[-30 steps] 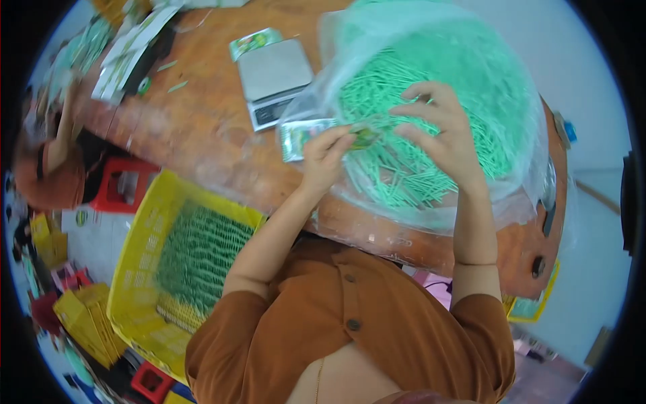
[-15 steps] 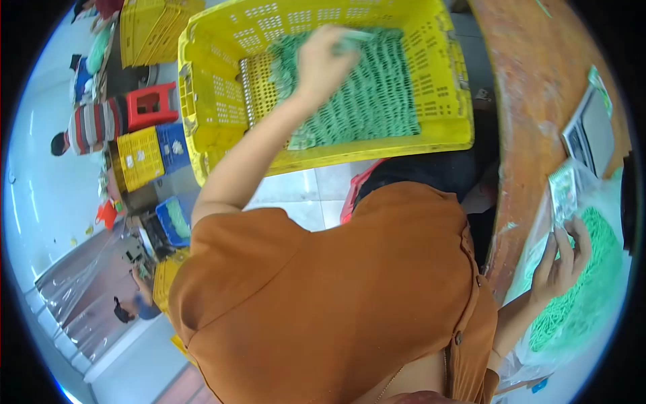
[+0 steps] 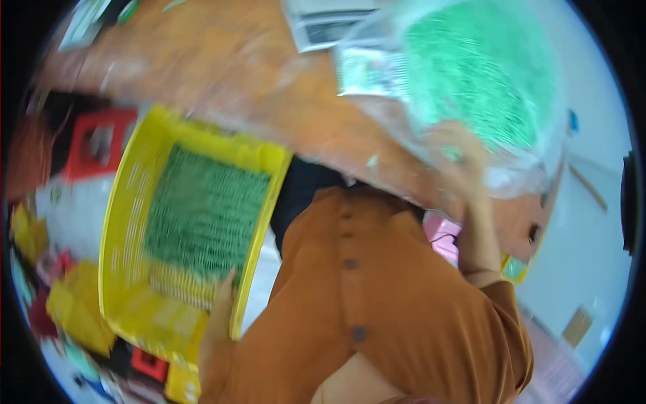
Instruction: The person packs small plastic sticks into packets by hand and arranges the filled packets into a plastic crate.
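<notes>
My left hand [image 3: 225,295] is at the near side of a yellow crate [image 3: 120,222], beside the green pieces [image 3: 205,209] laid in close rows inside. One finger points forward, apart from the rest of the hand; nothing shows in it, though the picture is smeared. At the table's edge, my right hand [image 3: 459,149] is curled and blurred, with a small green bit between its fingers. It is at the near rim of a clear plastic bag [image 3: 515,176] full of thin green strands [image 3: 471,74]. A printed packet [image 3: 372,71] lies against the bag.
The worn orange-brown table [image 3: 222,57] runs across the top. A grey-and-white flat device [image 3: 330,23] lies on it beside the bag. A red stool [image 3: 101,143] stands beyond the crate. More yellow crates [image 3: 81,306] are at the lower left.
The view has swung towards the table, so the crate now appears lower and tilted. My left hand has moved from over the green rows to the crate's near side. My right hand has left the packet.
</notes>
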`<control>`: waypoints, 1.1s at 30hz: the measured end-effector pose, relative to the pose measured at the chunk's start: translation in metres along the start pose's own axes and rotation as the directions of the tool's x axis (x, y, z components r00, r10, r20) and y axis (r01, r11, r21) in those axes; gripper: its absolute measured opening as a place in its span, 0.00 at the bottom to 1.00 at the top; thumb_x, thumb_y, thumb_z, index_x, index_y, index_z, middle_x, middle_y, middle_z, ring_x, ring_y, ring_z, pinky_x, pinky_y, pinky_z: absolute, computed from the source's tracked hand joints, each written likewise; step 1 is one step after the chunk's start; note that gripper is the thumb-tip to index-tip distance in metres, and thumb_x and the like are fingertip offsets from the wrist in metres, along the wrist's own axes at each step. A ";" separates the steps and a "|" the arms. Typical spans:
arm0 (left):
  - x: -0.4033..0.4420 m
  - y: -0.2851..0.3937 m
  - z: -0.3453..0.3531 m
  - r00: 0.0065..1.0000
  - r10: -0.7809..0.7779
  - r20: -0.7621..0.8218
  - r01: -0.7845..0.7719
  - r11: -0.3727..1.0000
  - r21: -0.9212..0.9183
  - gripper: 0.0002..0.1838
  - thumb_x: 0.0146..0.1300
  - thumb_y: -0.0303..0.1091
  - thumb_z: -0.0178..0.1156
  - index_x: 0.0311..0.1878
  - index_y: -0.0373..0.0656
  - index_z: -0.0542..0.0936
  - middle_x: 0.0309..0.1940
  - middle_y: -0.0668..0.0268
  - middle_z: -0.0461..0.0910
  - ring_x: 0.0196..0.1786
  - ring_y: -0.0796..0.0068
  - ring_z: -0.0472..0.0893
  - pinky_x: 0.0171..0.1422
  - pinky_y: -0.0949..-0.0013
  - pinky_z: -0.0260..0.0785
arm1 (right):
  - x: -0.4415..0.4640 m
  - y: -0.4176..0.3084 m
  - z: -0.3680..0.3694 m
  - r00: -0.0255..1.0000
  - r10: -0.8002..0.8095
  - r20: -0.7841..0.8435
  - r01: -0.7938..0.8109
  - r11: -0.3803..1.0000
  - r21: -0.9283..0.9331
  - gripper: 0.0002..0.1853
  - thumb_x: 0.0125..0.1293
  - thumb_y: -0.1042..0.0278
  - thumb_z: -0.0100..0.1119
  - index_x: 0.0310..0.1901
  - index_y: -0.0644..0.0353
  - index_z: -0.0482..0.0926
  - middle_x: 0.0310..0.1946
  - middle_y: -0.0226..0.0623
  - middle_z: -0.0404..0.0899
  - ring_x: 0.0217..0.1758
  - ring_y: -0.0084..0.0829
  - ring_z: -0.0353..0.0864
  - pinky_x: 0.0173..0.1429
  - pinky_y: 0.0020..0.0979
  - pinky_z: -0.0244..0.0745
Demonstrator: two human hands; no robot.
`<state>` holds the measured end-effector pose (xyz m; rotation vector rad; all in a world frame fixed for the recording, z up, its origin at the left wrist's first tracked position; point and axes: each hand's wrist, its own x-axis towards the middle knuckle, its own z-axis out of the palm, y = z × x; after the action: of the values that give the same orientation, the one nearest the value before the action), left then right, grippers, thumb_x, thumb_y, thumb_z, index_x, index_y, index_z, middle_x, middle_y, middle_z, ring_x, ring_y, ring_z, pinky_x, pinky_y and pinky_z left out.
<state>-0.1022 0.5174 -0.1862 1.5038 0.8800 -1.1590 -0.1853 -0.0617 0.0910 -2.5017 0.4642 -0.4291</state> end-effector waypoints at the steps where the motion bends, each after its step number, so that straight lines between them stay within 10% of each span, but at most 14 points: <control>1: -0.014 0.007 0.011 0.996 -0.056 -0.073 0.067 0.986 0.151 0.35 0.52 0.36 0.65 0.60 0.31 0.62 0.53 0.54 0.71 0.53 0.62 0.72 0.56 0.63 0.67 | -0.004 0.018 -0.004 0.995 0.000 -0.097 0.004 0.999 0.038 0.07 0.51 0.77 0.60 0.34 0.61 0.80 0.34 0.39 0.80 0.39 0.37 0.77 0.46 0.33 0.70; 3: -0.053 0.034 0.043 0.983 -0.121 -0.139 0.157 0.946 0.284 0.32 0.48 0.38 0.66 0.52 0.25 0.68 0.43 0.50 0.76 0.40 0.61 0.78 0.43 0.61 0.72 | -0.011 0.034 -0.013 0.996 0.047 -0.076 -0.049 0.998 -0.025 0.06 0.55 0.83 0.56 0.35 0.66 0.79 0.34 0.41 0.80 0.41 0.35 0.78 0.48 0.32 0.71; 5: -0.007 -0.017 -0.008 0.908 0.407 -0.100 -0.149 0.537 0.830 0.14 0.48 0.34 0.61 0.36 0.34 0.77 0.25 0.55 0.77 0.27 0.68 0.77 0.26 0.64 0.68 | -0.010 0.061 -0.013 0.999 0.003 0.049 -0.006 0.999 0.046 0.05 0.59 0.83 0.53 0.36 0.69 0.78 0.35 0.42 0.79 0.40 0.33 0.77 0.48 0.31 0.71; 7: -0.004 -0.013 -0.031 0.996 0.079 -0.029 -0.043 0.776 0.629 0.12 0.50 0.32 0.59 0.36 0.33 0.78 0.24 0.59 0.77 0.23 0.70 0.74 0.26 0.65 0.66 | -0.005 0.060 0.000 0.989 0.030 0.143 -0.027 0.999 -0.027 0.05 0.62 0.80 0.52 0.37 0.70 0.77 0.35 0.41 0.79 0.40 0.31 0.76 0.49 0.29 0.70; 13: -0.013 -0.017 -0.046 0.992 0.121 0.046 -0.127 0.849 0.514 0.17 0.51 0.23 0.55 0.47 0.37 0.77 0.26 0.65 0.76 0.27 0.76 0.71 0.29 0.71 0.65 | 0.015 0.047 0.028 0.965 -0.036 0.261 0.052 0.997 -0.054 0.06 0.63 0.77 0.53 0.37 0.70 0.76 0.35 0.39 0.78 0.39 0.30 0.75 0.48 0.27 0.69; 19: -0.028 -0.006 -0.068 0.990 -0.093 -0.102 0.129 0.885 0.448 0.13 0.53 0.23 0.54 0.43 0.34 0.78 0.27 0.58 0.76 0.32 0.66 0.75 0.35 0.65 0.68 | 0.031 0.041 0.039 0.962 -0.004 0.274 0.023 0.998 -0.066 0.06 0.64 0.76 0.52 0.38 0.71 0.76 0.35 0.38 0.78 0.39 0.28 0.75 0.48 0.26 0.69; 20: -0.016 -0.016 -0.086 0.996 -0.005 0.084 -0.071 0.497 0.865 0.13 0.53 0.25 0.56 0.43 0.34 0.78 0.27 0.57 0.77 0.33 0.63 0.76 0.35 0.64 0.69 | 0.032 0.041 0.040 0.963 0.002 0.269 0.018 0.997 -0.074 0.06 0.64 0.76 0.52 0.38 0.70 0.76 0.35 0.38 0.78 0.39 0.28 0.75 0.48 0.26 0.69; 22: -0.003 -0.030 -0.098 0.958 -0.030 0.287 -0.288 -0.055 0.956 0.13 0.54 0.28 0.58 0.43 0.34 0.78 0.28 0.56 0.78 0.34 0.61 0.78 0.36 0.63 0.70 | 0.035 0.039 0.040 0.963 0.009 0.270 0.013 0.997 -0.082 0.06 0.64 0.76 0.52 0.38 0.70 0.76 0.35 0.38 0.78 0.39 0.28 0.75 0.48 0.26 0.69; 23: 0.003 -0.036 -0.102 0.995 -0.025 -0.093 0.094 0.464 0.881 0.16 0.51 0.31 0.62 0.43 0.34 0.78 0.29 0.56 0.79 0.35 0.60 0.78 0.38 0.62 0.70 | 0.036 0.038 0.041 0.964 0.017 0.267 0.006 0.996 -0.086 0.06 0.64 0.76 0.52 0.38 0.70 0.77 0.35 0.38 0.78 0.39 0.28 0.75 0.48 0.26 0.69; 24: -0.001 -0.029 -0.096 0.960 -0.118 -0.255 0.267 0.670 0.693 0.17 0.50 0.33 0.64 0.42 0.33 0.78 0.29 0.56 0.79 0.36 0.59 0.78 0.39 0.62 0.71 | 0.038 0.038 0.043 0.964 0.017 0.265 0.006 0.996 -0.083 0.06 0.64 0.76 0.52 0.38 0.70 0.77 0.35 0.38 0.78 0.39 0.28 0.75 0.48 0.26 0.69; 25: -0.005 -0.021 -0.090 0.889 -0.206 -0.408 0.386 0.818 0.427 0.19 0.49 0.35 0.66 0.42 0.33 0.78 0.29 0.56 0.80 0.37 0.58 0.78 0.40 0.61 0.71 | 0.039 0.038 0.045 0.963 0.026 0.268 -0.006 0.997 -0.075 0.07 0.64 0.76 0.52 0.38 0.70 0.77 0.35 0.38 0.78 0.39 0.28 0.75 0.49 0.26 0.69; 27: -0.034 0.018 -0.035 0.796 0.185 -0.576 0.218 0.800 0.559 0.16 0.48 0.34 0.65 0.38 0.33 0.78 0.31 0.57 0.80 0.36 0.63 0.79 0.40 0.63 0.71 | 0.041 0.038 0.050 0.964 0.041 0.263 -0.024 0.998 -0.066 0.07 0.64 0.76 0.52 0.38 0.70 0.77 0.35 0.38 0.78 0.40 0.28 0.75 0.49 0.26 0.69; 30: -0.005 -0.014 -0.020 0.849 0.240 -0.471 -0.062 0.930 0.362 0.10 0.48 0.27 0.61 0.35 0.35 0.78 0.28 0.58 0.79 0.33 0.65 0.78 0.37 0.65 0.70 | 0.041 0.034 0.060 0.953 -0.035 0.302 0.056 0.997 -0.061 0.07 0.64 0.76 0.52 0.38 0.70 0.76 0.35 0.38 0.78 0.40 0.28 0.75 0.50 0.27 0.68; 33: -0.012 0.003 -0.015 0.993 0.001 0.119 0.052 0.898 -0.438 0.10 0.47 0.26 0.55 0.35 0.36 0.77 0.24 0.62 0.76 0.29 0.66 0.76 0.33 0.69 0.69 | 0.043 0.032 0.060 0.939 -0.035 0.341 0.060 0.996 -0.064 0.07 0.64 0.76 0.52 0.38 0.71 0.76 0.36 0.38 0.78 0.40 0.29 0.75 0.50 0.27 0.68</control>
<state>-0.0992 0.5315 -0.1731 1.0459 1.0049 -0.9726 -0.1316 -0.0770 0.0339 -2.5911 0.2859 0.0083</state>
